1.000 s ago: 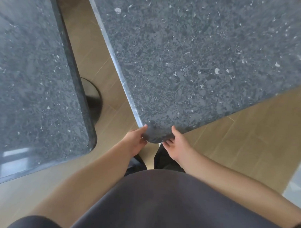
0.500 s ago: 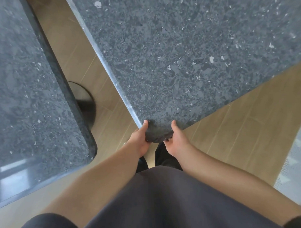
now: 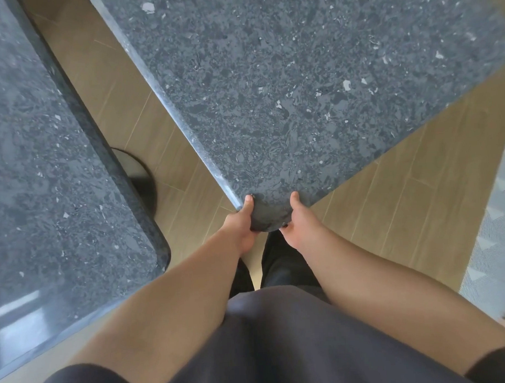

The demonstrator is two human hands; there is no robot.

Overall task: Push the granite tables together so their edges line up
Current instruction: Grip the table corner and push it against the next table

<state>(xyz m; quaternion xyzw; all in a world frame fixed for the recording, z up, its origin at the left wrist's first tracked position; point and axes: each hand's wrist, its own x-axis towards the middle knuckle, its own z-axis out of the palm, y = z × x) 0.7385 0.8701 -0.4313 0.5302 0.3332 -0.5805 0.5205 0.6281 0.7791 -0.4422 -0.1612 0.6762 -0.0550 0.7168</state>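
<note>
Two dark speckled granite tables fill the view. The right granite table [image 3: 285, 90] points its rounded near corner at me. My left hand [image 3: 241, 223] grips the left side of that corner, thumb on top and fingers hidden under the slab. My right hand [image 3: 299, 221] grips the corner's right side the same way. The left granite table [image 3: 50, 175] stands apart, with a wedge-shaped gap of floor between the two facing edges, wider at the near end.
A round black pedestal base [image 3: 142, 181] of the left table shows on the wooden plank floor [image 3: 134, 109] in the gap. A grey patterned rug [image 3: 493, 240] lies at the right. My dark-clothed legs and torso stand just behind the gripped corner.
The right table's corner has swung, its left edge now slanting more steeply across the view. Both hands have stayed on the corner with their thumbs on top.
</note>
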